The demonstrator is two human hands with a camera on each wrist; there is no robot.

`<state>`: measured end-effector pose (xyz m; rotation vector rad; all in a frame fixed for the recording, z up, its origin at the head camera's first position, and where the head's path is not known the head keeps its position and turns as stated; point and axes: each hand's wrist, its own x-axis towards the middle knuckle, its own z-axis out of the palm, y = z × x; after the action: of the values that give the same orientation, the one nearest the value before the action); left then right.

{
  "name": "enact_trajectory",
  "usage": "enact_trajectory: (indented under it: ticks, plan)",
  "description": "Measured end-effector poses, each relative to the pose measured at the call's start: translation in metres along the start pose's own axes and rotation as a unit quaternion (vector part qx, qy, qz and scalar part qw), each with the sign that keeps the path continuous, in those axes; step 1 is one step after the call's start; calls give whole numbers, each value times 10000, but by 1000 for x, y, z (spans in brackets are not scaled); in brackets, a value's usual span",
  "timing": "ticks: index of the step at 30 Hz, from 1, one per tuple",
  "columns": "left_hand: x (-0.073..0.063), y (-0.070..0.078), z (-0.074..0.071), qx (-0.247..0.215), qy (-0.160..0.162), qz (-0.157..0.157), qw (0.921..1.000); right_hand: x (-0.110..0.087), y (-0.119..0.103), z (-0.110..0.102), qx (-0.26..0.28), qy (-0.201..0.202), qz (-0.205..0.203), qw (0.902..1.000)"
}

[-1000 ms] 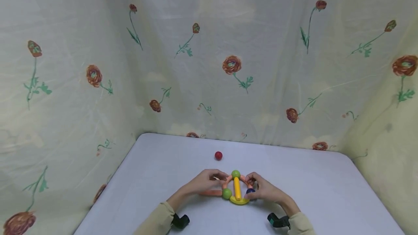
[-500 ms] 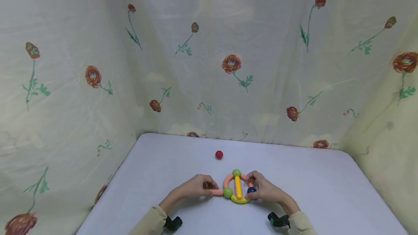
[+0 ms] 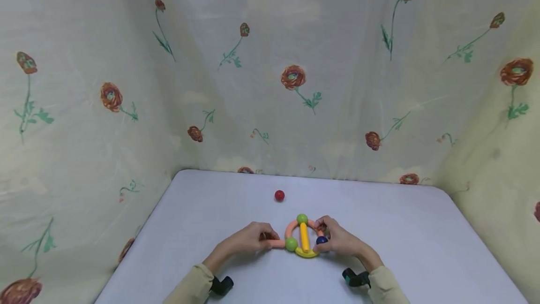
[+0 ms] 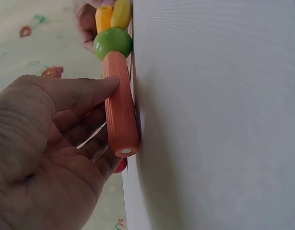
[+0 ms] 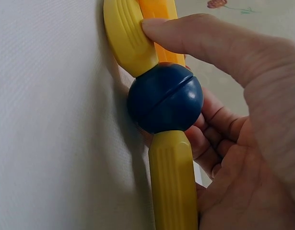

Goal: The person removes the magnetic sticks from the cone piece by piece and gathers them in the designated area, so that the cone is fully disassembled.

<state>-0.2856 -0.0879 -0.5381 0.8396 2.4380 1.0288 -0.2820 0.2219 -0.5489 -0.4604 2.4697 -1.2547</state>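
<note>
A toy frame of magnetic building sticks and balls lies on the table, ring-shaped with an orange-yellow bar [image 3: 304, 237] across it. My left hand [image 3: 253, 239] pinches the straight salmon stick [image 4: 121, 110], which sticks out left from a green ball [image 3: 291, 244]; a pale disc shows on its free end. My right hand [image 3: 343, 239] grips the ring's right side. Its thumb presses the curved yellow stick [image 5: 130, 36] beside the dark blue ball [image 5: 165, 98], with fingers behind. From that ball a straight yellow stick [image 5: 172, 182] runs along the palm. Another green ball [image 3: 302, 218] tops the ring.
A loose red ball [image 3: 279, 195] lies farther back on the white table [image 3: 219, 196]. Flower-patterned cloth [image 3: 253, 83] hangs behind and at both sides. Each wrist carries a small black camera.
My left hand has gone from the ring's upper left curve, down and leftward, to the straight salmon stick, which it now pinches. The right hand keeps its hold. The head view has shifted slightly.
</note>
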Motion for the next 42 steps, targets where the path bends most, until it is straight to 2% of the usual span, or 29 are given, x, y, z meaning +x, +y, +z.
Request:
enact_trajectory:
  ticks: [10,13,16,20,23,27,30,33,38,42]
  plan:
    - [5,1,-6,529,-170,127,9984,2,-2,-4,-91,16,-31,10000]
    - [5,-1,-8,586,-98,141,9981,2,-4,-5,-90,16,-52,9999]
    - [4,-7,-12,636,137,134,9978,1,-5,-4,-80,21,-52,10000]
    - [8,-20,-20,663,715,-40,9952,-1,-4,-5,-104,46,67,9999]
    - [17,-27,-28,578,1181,-244,9910,-2,-2,-6,-116,125,195,9997]
    - [31,-31,-38,391,1576,-593,9849,-3,-2,-8,-121,185,272,9994]
    - [40,-33,-44,383,1712,-751,9816,-4,-2,-9,-63,135,263,9995]
    - [46,-36,-47,458,1770,-720,9805,-4,-3,-7,39,63,227,9997]
    - [48,-43,-46,698,1683,-785,9801,-3,-3,-3,136,-22,222,9997]
    - [48,-45,-46,627,1657,-855,9805,-2,-3,-1,143,-8,245,9996]
